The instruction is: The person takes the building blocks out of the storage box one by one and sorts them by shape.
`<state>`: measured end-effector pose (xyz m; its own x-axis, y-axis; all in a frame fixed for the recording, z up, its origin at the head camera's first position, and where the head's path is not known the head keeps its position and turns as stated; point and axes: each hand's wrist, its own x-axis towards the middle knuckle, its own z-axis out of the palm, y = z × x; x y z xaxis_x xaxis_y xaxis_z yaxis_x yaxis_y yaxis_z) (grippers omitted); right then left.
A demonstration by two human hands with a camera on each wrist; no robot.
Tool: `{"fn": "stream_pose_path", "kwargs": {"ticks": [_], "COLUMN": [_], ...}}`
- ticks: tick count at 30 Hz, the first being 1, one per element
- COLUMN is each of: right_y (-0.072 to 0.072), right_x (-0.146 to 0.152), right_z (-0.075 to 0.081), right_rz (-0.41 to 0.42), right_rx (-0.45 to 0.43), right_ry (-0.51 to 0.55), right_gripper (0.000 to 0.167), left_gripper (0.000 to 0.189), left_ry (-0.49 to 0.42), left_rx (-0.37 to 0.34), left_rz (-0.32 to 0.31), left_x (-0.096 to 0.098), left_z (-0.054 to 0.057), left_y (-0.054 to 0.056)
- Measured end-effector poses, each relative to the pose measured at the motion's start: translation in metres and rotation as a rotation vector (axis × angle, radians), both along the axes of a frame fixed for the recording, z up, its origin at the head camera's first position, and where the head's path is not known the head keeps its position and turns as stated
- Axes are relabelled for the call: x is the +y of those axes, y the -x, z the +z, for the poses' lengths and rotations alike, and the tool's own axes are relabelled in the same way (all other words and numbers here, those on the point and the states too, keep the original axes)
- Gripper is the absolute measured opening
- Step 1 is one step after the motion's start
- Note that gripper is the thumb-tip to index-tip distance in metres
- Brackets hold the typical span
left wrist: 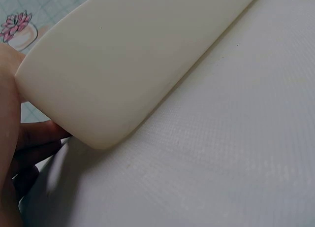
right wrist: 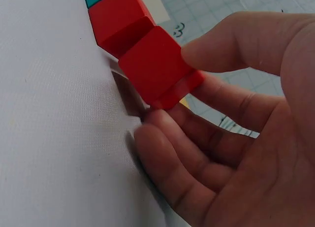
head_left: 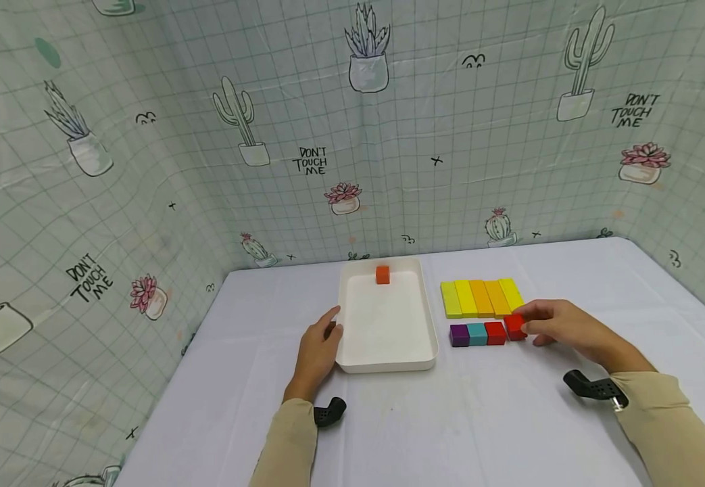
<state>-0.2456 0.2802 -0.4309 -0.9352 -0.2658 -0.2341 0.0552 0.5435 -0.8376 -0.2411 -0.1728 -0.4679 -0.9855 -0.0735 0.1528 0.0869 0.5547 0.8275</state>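
My right hand (head_left: 562, 325) pinches a red cube (right wrist: 155, 67) between thumb and fingers. The held cube sits slightly tilted at the right end of a short row, right beside another red cube (head_left: 495, 333). Farther left in that row come a teal cube (head_left: 476, 334) and a purple cube (head_left: 459, 335). At the left side of a white tray (head_left: 386, 325), my left hand (head_left: 317, 348) rests with relaxed fingers along the outer wall. In the left wrist view, the tray's wall hides part of that hand. An orange-red cube (head_left: 382, 274) lies inside the tray near its far end.
Behind the cube row, yellow and orange blocks (head_left: 480, 299) lie side by side. A white cloth covers the table (head_left: 401, 426). A curtain (head_left: 425, 122) printed with cacti stands along the back and sides.
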Motion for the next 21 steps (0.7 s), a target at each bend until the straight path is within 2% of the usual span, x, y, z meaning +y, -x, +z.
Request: {"fn": "stream_pose_path", "kwargs": {"ticks": [9,21], "right_y": [-0.002,-0.0042], "right_x": [-0.0025,-0.0056], "right_z": [0.0013,0.0026], "right_rz": [0.025,0.049], "right_rx": [0.032,0.067], "right_ry": [-0.106,-0.123], "right_gripper": [0.05,0.047], "left_gripper": [0.044,0.045], "left_ry": [0.0,-0.003], "left_rx": [0.006,0.002], "left_rz": [-0.004,-0.007], "left_x": [0.0009,0.0006], "left_z": [0.0021,0.0017], "left_y": [-0.0013,-0.001]}}
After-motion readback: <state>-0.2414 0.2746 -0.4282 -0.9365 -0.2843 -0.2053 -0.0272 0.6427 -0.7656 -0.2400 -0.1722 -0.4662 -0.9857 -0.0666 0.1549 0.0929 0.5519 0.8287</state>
